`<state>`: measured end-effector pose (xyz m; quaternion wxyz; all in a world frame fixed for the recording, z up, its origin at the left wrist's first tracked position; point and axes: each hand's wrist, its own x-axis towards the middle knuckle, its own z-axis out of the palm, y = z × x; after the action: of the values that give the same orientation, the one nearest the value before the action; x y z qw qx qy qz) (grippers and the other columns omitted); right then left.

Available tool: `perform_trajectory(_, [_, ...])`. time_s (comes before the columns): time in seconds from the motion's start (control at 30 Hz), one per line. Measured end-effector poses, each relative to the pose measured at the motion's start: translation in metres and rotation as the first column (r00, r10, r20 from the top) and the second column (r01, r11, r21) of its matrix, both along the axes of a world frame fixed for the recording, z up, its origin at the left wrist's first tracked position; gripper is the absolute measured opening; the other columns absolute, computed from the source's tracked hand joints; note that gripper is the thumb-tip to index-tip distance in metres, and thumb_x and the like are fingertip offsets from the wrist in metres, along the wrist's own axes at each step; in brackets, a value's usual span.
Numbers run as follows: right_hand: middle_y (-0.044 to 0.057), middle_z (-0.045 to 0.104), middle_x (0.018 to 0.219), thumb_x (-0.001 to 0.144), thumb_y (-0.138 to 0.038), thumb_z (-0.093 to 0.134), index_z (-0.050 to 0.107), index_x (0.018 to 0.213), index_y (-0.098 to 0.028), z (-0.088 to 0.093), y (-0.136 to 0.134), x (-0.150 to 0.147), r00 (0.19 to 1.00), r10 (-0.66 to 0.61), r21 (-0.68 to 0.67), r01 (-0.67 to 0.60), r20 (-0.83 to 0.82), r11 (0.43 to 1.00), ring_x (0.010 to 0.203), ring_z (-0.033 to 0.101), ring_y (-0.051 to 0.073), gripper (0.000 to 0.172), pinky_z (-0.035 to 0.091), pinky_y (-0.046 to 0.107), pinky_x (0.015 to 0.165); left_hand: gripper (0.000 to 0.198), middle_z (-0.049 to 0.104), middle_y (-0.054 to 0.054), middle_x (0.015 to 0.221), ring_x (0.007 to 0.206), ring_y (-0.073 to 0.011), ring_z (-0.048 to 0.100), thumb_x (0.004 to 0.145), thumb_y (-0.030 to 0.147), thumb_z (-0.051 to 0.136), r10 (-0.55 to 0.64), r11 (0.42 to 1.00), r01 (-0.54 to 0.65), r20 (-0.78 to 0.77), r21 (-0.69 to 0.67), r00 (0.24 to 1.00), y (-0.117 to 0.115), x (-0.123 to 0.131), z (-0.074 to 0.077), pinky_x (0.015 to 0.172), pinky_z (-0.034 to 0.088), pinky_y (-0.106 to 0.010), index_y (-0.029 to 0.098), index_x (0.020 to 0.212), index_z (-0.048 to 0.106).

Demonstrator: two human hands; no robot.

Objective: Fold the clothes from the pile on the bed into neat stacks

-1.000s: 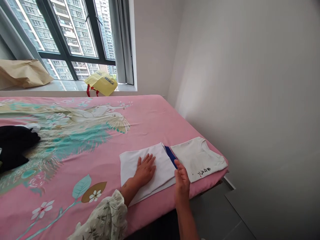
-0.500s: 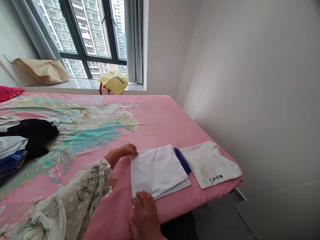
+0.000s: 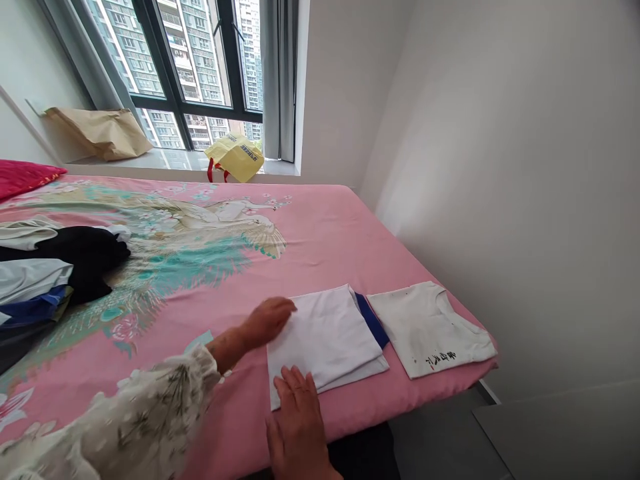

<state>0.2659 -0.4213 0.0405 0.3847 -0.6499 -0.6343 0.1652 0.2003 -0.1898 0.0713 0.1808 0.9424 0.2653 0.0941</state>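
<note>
A folded white garment [image 3: 325,337], with a dark blue edge [image 3: 373,320] showing on its right side, lies near the front of the bed. My left hand [image 3: 267,321] reaches over its upper left edge, palm down and fingers pointing right; its fingertips are partly hidden, and nothing shows in its grasp. At the lower left corner, my right hand [image 3: 299,423] lies open, with outstretched fingers resting on the cloth. Beside the garment on the right is a folded white T-shirt [image 3: 430,327] with dark lettering.
A pile of clothes, including a black garment [image 3: 87,257], sits at the left on the pink patterned bedsheet [image 3: 320,233]. On the window ledge are a brown paper bag [image 3: 107,133] and a yellow bag [image 3: 237,159]. A wall [image 3: 500,200] borders the bed's right side.
My left hand has moved from the garment's upper left corner slightly right and down onto its edge. My right hand's fingers have straightened and moved up onto the cloth.
</note>
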Motion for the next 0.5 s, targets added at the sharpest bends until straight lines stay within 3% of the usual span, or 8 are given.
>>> perform_trajectory(0.07, [0.012, 0.032, 0.148, 0.079, -0.026, 0.06, 0.034, 0.142, -0.018, -0.011, 0.0, -0.006, 1.0, -0.009, -0.067, 0.008, -0.011, 0.998, 0.137, 0.024, 0.035, 0.069, 0.018, 0.058, 0.112, 0.048, 0.042, -0.003, 0.144, 0.135, -0.0184, 0.033, 0.09, 0.04, 0.036, -0.205, 0.978, 0.206, -0.029, 0.033, 0.978, -0.026, -0.01, -0.014, 0.115, 0.014, -0.037, 0.029, 0.136, 0.044])
perform_trajectory(0.13, [0.015, 0.026, 0.148, 0.073, -0.027, 0.067, 0.032, 0.143, -0.014, -0.025, -0.001, -0.014, 1.0, -0.016, -0.125, 0.014, -0.014, 0.992, 0.137, 0.02, 0.038, 0.079, 0.016, 0.062, 0.111, 0.063, 0.029, -0.002, 0.151, 0.14, -0.0196, 0.022, 0.087, 0.052, 0.039, -0.267, 0.961, 0.271, -0.078, 0.058, 0.961, -0.037, -0.015, -0.026, 0.116, 0.003, -0.04, 0.03, 0.145, 0.027])
perform_trajectory(0.2, [0.016, 0.023, 0.148, 0.071, -0.028, 0.07, 0.032, 0.143, -0.012, -0.035, -0.002, -0.019, 1.0, -0.012, -0.139, 0.011, -0.006, 0.99, 0.137, 0.018, 0.039, 0.082, 0.013, 0.063, 0.111, 0.072, 0.023, -0.004, 0.153, 0.141, -0.0211, 0.016, 0.083, 0.06, 0.041, -0.126, 0.989, 0.133, -0.114, 0.057, 0.985, -0.03, -0.013, -0.032, 0.115, -0.002, -0.042, 0.029, 0.146, 0.024])
perform_trajectory(0.27, [0.016, 0.022, 0.148, 0.072, -0.028, 0.07, 0.033, 0.142, -0.01, -0.037, -0.004, -0.02, 1.0, 0.004, -0.148, -0.004, -0.001, 0.989, 0.137, 0.017, 0.039, 0.081, 0.013, 0.061, 0.112, 0.076, 0.024, -0.007, 0.153, 0.142, -0.0238, 0.015, 0.08, 0.062, 0.045, 0.13, 0.991, -0.128, -0.128, 0.027, 0.983, -0.009, -0.004, -0.031, 0.114, -0.001, -0.045, 0.025, 0.144, 0.03])
perform_trajectory(0.37, [0.017, 0.023, 0.147, 0.071, -0.026, 0.07, 0.034, 0.141, -0.01, -0.024, -0.009, -0.015, 1.0, 0.03, -0.183, -0.031, -0.008, 0.983, 0.137, 0.019, 0.038, 0.08, 0.014, 0.061, 0.112, 0.069, 0.031, -0.017, 0.149, 0.139, -0.0289, 0.023, 0.086, 0.054, 0.036, 0.447, 0.891, -0.453, -0.125, -0.022, 0.886, 0.022, 0.007, -0.023, 0.111, 0.015, -0.05, 0.012, 0.14, 0.036])
perform_trajectory(0.43, [0.013, 0.024, 0.148, 0.074, -0.024, 0.066, 0.033, 0.143, -0.015, -0.012, -0.012, -0.012, 0.999, 0.043, -0.174, -0.046, -0.021, 0.984, 0.137, 0.02, 0.037, 0.077, 0.013, 0.061, 0.112, 0.063, 0.038, -0.022, 0.143, 0.134, -0.028, 0.035, 0.092, 0.045, 0.021, 0.523, 0.85, -0.527, -0.094, -0.02, 0.847, 0.03, 0.003, -0.019, 0.107, 0.028, -0.046, 0.005, 0.138, 0.036])
perform_trajectory(0.5, [0.008, 0.022, 0.15, 0.078, -0.024, 0.062, 0.029, 0.144, -0.021, -0.002, -0.013, -0.01, 0.998, 0.046, -0.128, -0.05, -0.032, 0.99, 0.139, 0.018, 0.034, 0.074, 0.01, 0.059, 0.113, 0.059, 0.045, -0.018, 0.139, 0.127, -0.0229, 0.044, 0.093, 0.038, 0.014, 0.544, 0.839, -0.545, -0.051, -0.01, 0.838, 0.025, -0.007, -0.02, 0.104, 0.035, -0.037, 0.006, 0.137, 0.036])
